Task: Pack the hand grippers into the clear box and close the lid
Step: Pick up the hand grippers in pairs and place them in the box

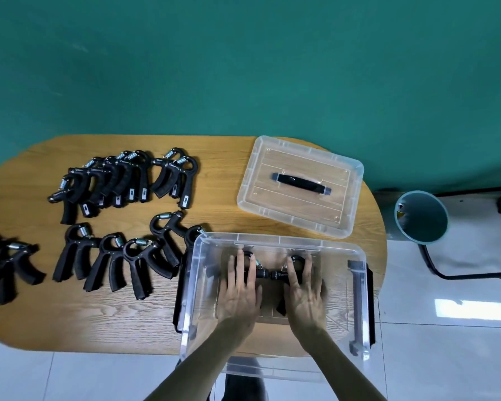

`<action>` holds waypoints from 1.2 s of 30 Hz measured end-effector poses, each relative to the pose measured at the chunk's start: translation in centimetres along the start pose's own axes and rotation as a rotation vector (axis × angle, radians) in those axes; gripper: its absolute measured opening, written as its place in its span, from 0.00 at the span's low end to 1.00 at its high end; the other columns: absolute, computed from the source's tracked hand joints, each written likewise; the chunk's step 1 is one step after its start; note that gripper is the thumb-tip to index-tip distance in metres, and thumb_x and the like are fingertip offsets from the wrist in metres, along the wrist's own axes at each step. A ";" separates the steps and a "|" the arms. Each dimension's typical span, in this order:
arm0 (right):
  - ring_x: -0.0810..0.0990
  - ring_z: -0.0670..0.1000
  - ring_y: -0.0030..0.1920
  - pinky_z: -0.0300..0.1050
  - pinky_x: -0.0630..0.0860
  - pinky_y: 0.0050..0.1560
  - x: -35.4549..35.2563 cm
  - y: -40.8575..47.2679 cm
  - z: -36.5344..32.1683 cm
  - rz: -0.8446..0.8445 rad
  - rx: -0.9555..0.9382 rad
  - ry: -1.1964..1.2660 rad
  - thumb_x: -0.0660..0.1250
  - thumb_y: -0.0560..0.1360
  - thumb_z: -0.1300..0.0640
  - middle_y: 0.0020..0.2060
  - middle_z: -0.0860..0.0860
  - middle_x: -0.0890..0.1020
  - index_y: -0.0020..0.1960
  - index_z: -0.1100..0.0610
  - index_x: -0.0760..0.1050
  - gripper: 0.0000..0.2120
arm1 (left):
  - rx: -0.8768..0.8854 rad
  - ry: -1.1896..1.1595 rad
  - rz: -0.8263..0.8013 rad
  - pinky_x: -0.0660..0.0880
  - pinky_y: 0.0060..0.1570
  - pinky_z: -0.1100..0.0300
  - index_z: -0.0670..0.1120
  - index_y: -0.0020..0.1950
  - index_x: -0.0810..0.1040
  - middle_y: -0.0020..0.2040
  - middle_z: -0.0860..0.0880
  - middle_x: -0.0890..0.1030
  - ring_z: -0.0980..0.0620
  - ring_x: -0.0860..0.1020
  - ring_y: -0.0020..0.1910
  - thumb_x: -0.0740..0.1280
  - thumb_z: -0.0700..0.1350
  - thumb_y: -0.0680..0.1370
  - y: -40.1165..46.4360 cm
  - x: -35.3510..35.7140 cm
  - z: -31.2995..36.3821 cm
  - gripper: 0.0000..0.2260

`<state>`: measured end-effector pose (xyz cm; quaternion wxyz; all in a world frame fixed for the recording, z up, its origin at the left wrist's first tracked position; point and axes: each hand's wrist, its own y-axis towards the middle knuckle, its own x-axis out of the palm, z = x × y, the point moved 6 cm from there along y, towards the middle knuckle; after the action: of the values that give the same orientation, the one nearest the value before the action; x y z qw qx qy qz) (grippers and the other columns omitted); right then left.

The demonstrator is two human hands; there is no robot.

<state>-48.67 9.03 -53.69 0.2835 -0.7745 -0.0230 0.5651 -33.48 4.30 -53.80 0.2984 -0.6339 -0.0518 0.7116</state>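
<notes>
The clear box (273, 237) stands open at the table's front right, overhanging the front edge. Both my hands reach into it from the near side. My left hand (240, 296) lies over one black hand gripper (261, 274) on the box floor, fingers stretched along it. My right hand (304, 293) covers a second hand gripper (278, 275) the same way. The two grippers' knobs meet between my hands. The clear lid (356, 170) with a black handle lies flat on the table behind the box.
Several black hand grippers lie in a pile (122, 178) at the back left, in a row (113, 261) left of the box, and at the far left edge (9, 261). A bin (421, 217) and a chair frame (475, 273) stand on the floor to the right.
</notes>
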 end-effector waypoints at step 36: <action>0.66 0.62 0.72 0.63 0.69 0.69 -12.1 7.7 -29.8 0.148 -0.251 -0.035 0.46 0.85 0.43 0.79 0.59 0.57 0.80 0.49 0.52 0.26 | -0.166 -0.107 0.116 0.67 0.69 0.39 0.46 0.83 0.53 0.83 0.41 0.50 0.38 0.60 0.78 0.48 0.59 0.83 0.6 -10.5 -23.3 0.31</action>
<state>-28.77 -14.04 -40.83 0.1416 -0.7933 -0.0412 0.5907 -11.78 -8.48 -49.36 0.1999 -0.6195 -0.0896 0.7538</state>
